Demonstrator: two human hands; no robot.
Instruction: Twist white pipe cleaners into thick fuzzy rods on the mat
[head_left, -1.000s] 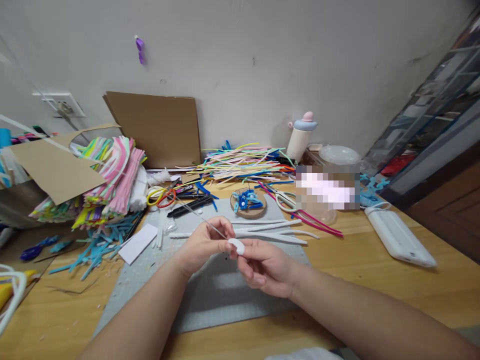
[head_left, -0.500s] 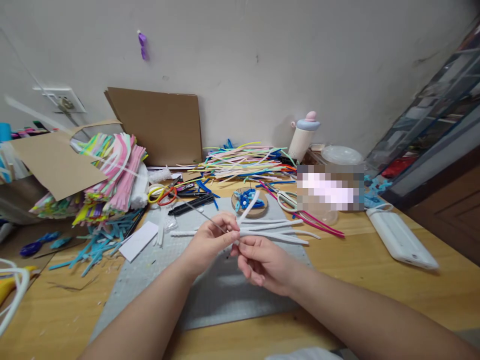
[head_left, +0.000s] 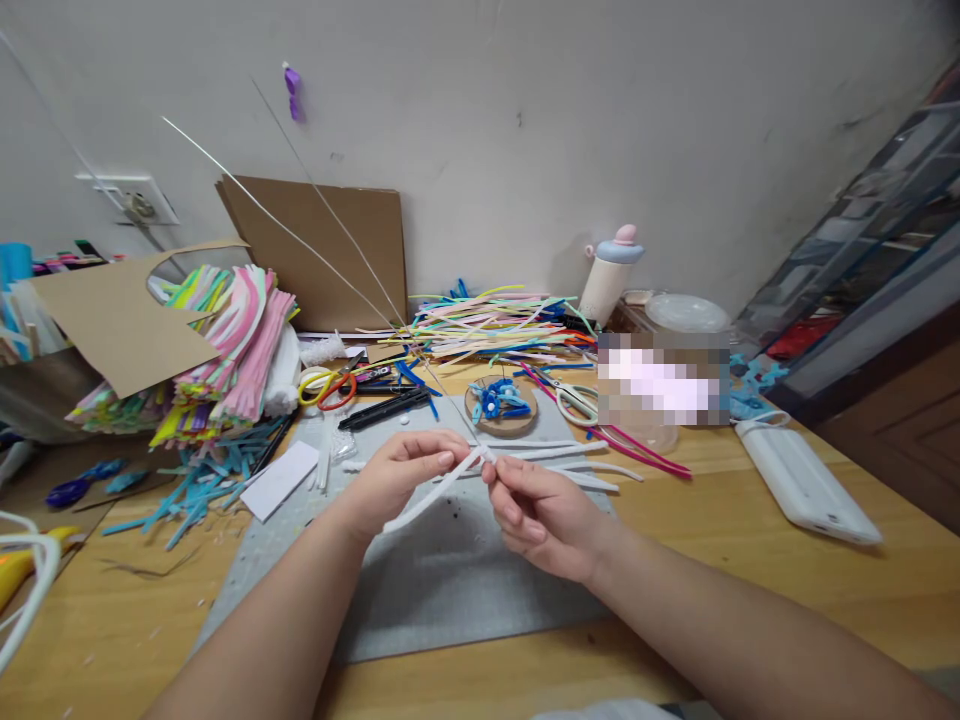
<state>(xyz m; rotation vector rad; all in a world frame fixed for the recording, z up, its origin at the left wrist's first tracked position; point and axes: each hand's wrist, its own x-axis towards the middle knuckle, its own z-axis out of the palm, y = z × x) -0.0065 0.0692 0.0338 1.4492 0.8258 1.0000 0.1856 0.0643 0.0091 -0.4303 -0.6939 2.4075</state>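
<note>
Over the middle of the grey cutting mat, my two hands meet around a white pipe cleaner. My right hand pinches its upper end, where it is bent around thin wire. Two long strands of that wire rise away to the upper left. My left hand is closed by thumb and fingers at the pipe cleaner, whose free end hangs toward the lower left. Exact contact under the left fingertips is partly hidden. More white pipe cleaners lie on the mat just behind my hands.
Behind the mat lie a round wooden disc with blue pieces, cream-handled scissors and a pile of coloured pipe cleaners. Pipe cleaner bundles and a white card are left; a white device is right.
The white pipe cleaner has swung from pointing up to hanging down-left. Wire strands now show stretching to the upper left. My left hand has shifted slightly left, apart from the right.
</note>
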